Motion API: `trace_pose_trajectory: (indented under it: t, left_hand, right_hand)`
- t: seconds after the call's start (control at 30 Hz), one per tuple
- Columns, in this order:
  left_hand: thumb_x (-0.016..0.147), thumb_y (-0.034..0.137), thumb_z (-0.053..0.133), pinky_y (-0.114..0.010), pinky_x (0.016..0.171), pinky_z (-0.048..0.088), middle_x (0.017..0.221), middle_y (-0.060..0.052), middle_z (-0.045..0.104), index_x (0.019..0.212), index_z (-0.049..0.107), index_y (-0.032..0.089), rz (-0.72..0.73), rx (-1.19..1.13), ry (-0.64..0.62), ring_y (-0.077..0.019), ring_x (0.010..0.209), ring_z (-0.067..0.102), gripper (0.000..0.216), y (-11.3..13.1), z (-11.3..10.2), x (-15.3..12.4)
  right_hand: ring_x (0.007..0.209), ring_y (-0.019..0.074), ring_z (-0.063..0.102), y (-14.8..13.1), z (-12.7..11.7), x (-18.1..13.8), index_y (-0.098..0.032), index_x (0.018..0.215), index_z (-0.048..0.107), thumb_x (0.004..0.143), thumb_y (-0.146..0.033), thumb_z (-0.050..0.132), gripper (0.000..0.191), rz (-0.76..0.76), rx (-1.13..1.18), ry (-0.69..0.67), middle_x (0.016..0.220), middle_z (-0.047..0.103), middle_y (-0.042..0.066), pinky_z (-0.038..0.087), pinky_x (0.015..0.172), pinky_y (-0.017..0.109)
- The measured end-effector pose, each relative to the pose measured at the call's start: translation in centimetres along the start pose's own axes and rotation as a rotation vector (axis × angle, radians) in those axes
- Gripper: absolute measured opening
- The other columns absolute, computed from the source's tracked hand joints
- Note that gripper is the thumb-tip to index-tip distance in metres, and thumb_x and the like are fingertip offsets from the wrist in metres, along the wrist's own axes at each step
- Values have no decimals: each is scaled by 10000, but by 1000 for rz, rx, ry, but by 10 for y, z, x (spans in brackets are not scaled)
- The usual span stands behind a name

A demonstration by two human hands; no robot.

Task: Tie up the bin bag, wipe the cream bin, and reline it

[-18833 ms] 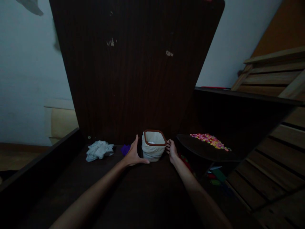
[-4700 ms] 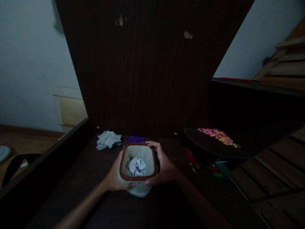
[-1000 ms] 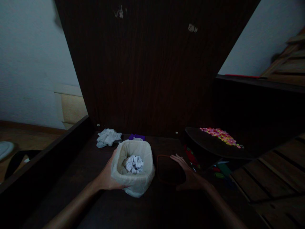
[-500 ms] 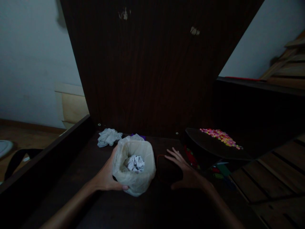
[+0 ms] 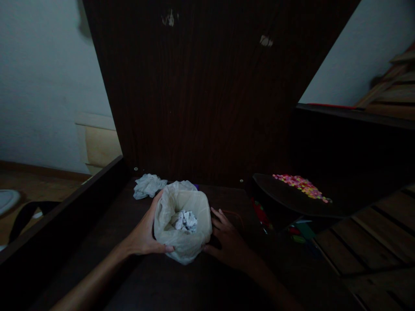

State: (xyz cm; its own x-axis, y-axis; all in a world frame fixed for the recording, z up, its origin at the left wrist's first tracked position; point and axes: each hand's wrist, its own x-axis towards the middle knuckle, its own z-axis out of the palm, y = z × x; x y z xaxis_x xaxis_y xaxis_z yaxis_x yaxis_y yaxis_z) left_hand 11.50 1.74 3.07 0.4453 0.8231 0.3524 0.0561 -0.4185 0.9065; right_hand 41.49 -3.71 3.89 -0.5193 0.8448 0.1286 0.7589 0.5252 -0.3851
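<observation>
A small bin lined with a pale plastic bag (image 5: 183, 224) stands on the dark wooden surface (image 5: 194, 285). Crumpled white paper (image 5: 184, 220) lies inside it. My left hand (image 5: 145, 231) is wrapped round the bin's left side, thumb at the front. My right hand (image 5: 227, 242) is pressed against its right side with the fingers spread. The brown rim ring (image 5: 235, 216) that sat on the bin lies on the surface just right of my right hand, hard to make out in the dark.
A crumpled white cloth (image 5: 147, 185) and a bit of purple lie behind the bin. A dark tray (image 5: 285, 203) holds a heap of small pink and yellow pieces (image 5: 301, 183) at right. A tall dark panel (image 5: 210, 86) stands behind. Wooden slats (image 5: 372, 233) run along the far right.
The brown ring came off the bin and was laid to its right. My right hand has since moved from the ring back to the bin's right side. The bag's edges now stand loose.
</observation>
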Motion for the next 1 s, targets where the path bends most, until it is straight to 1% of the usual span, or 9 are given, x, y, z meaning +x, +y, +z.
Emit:
trace_pose_trajectory:
  t: [0.1, 0.23, 0.33, 0.5, 0.67, 0.77, 0.87, 0.93, 1.0]
  left_hand:
    - [497, 686, 919, -606, 1290, 110, 1708, -156, 211, 1658, 68, 247, -5, 11, -3, -489, 1558, 177, 1505, 2, -3, -2]
    - [440, 787, 881, -623, 1280, 100, 1702, -221, 192, 1659, 54, 196, -15, 33, -19, -489, 1562, 163, 1587, -2, -9, -5]
    - [383, 822, 858, -635, 1272, 48, 1715, -233, 128, 1659, 8, 205, -50, 101, -40, -487, 1574, 71, 1652, -7, -15, -10]
    - [374, 696, 951, -682, 1242, 54, 1724, -228, -12, 1649, -80, 242, -95, 269, -81, -487, 1567, 11, 1701, -17, -27, -25]
    - [633, 553, 920, -625, 1240, 246, 1721, -218, 60, 1646, -85, 238, -100, 463, -75, -445, 1562, 179, 1461, -40, -33, -41]
    - [727, 485, 868, -595, 1215, 344, 1688, -216, 247, 1652, 164, 220, -135, 565, -80, -432, 1523, 327, 1192, -48, -33, -43]
    - [820, 474, 772, -583, 1168, 433, 1593, -170, 469, 1504, 531, 238, -172, 626, -115, -424, 1494, 396, 763, -43, -31, -38]
    - [900, 448, 669, -557, 1170, 444, 1493, -112, 600, 1361, 678, 275, -134, 625, -155, -390, 1493, 413, 492, -35, -30, -33]
    - [955, 420, 576, -525, 1183, 436, 1380, -77, 693, 1252, 749, 294, -90, 607, -175, -355, 1468, 457, 365, -29, -28, -30]
  right_hand:
    - [1495, 368, 388, 6, 7, -1, -215, 1198, 750, 936, -246, 645, 283, -21, 5, 121, 1418, 650, 115, 272, 1211, 700]
    - [1288, 327, 593, 9, 3, -6, -192, 990, 769, 946, -163, 577, 198, -16, 4, 226, 1276, 719, 125, 483, 1082, 597]
    - [1159, 281, 645, 6, -5, -12, -204, 996, 742, 971, -170, 551, 195, -2, 30, 279, 1269, 718, 110, 546, 985, 506]
    - [1128, 266, 651, 5, -12, -22, -244, 1093, 720, 992, -196, 532, 219, -11, 45, 409, 1235, 716, 90, 525, 972, 478]
    - [917, 248, 681, 3, -7, -24, -202, 1092, 714, 978, -392, 589, 255, 181, 112, 571, 1005, 700, 101, 553, 806, 382]
    - [709, 222, 641, -3, -3, -22, -194, 812, 671, 989, -526, 520, 405, 334, 223, 489, 767, 660, 65, 523, 696, 361]
    - [719, 225, 644, -11, 1, -22, -205, 712, 648, 1023, -552, 398, 529, 354, 376, 351, 740, 671, 70, 519, 737, 377]
    - [855, 243, 673, -13, 3, -24, -204, 873, 728, 1011, -541, 433, 469, 368, 487, 309, 870, 722, 84, 527, 815, 388]
    - [916, 241, 678, -13, 4, -27, -223, 1154, 729, 975, -515, 514, 405, 399, 603, 261, 979, 740, 78, 537, 818, 380]
